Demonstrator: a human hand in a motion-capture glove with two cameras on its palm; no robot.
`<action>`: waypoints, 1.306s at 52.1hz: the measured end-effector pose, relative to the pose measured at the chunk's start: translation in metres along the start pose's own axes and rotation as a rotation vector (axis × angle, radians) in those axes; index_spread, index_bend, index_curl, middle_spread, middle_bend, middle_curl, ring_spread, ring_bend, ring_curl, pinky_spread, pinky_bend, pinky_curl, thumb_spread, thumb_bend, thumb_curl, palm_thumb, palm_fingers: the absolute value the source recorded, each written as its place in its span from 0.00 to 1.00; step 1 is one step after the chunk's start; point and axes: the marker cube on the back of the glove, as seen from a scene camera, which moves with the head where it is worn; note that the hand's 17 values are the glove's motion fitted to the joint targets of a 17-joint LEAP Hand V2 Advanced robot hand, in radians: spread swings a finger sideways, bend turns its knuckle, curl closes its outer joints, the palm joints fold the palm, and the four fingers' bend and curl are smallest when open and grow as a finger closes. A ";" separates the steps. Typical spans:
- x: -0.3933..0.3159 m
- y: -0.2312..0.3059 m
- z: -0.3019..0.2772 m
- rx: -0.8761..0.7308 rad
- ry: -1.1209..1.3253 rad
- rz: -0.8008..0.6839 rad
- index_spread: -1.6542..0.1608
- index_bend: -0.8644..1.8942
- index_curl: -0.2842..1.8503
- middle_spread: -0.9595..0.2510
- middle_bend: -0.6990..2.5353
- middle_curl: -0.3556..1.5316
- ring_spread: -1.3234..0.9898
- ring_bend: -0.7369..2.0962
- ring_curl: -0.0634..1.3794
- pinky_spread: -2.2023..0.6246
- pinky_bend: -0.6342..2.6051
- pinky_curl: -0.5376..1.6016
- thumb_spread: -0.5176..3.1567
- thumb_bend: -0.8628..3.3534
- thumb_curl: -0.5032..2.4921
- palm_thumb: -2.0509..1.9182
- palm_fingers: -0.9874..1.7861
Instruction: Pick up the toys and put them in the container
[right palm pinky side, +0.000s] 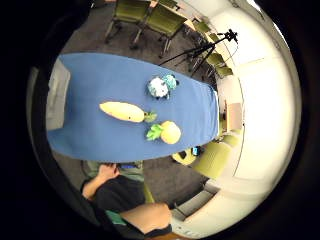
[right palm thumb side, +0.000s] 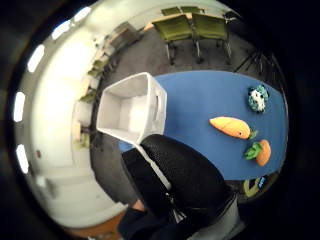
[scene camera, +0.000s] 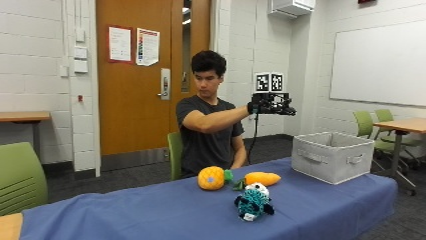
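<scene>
Three soft toys lie on the blue table (scene camera: 153, 212): a yellow pineapple (scene camera: 211, 178), an orange carrot (scene camera: 261, 178) beside it, and a teal and white plush animal (scene camera: 253, 202) nearer the front edge. The grey fabric container (scene camera: 331, 156) stands at the table's right end. My gloved right hand (scene camera: 269, 104) hangs high in the air, above the stretch between the carrot and the container, fingers relaxed and holding nothing. From the palm I look down on the carrot (right palm pinky side: 122, 111), pineapple (right palm pinky side: 169, 132), plush animal (right palm pinky side: 161, 86) and the container (right palm thumb side: 131, 107), whose inside looks bare.
The person sits behind the table on a green chair (scene camera: 174, 150), with the bare left hand (right palm pinky side: 106, 172) low at the table's edge. More green chairs (scene camera: 20, 180) and a wooden table (scene camera: 403, 125) stand around the room.
</scene>
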 end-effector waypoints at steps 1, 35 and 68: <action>-0.001 0.000 0.000 0.000 0.000 0.000 0.86 0.38 0.15 0.76 0.28 0.21 0.52 0.34 0.06 0.76 0.31 0.28 0.25 0.19 0.17 0.49 0.44; 0.091 -0.019 0.084 0.006 -0.017 0.057 0.78 0.38 0.26 0.69 0.29 0.32 0.42 0.36 0.16 0.73 0.32 0.37 0.42 0.18 0.19 0.48 0.44; 0.096 0.010 0.259 -0.135 -0.028 0.062 0.74 0.43 0.33 0.66 0.27 0.36 0.40 0.35 0.18 0.72 0.31 0.40 0.41 0.20 0.21 0.51 0.46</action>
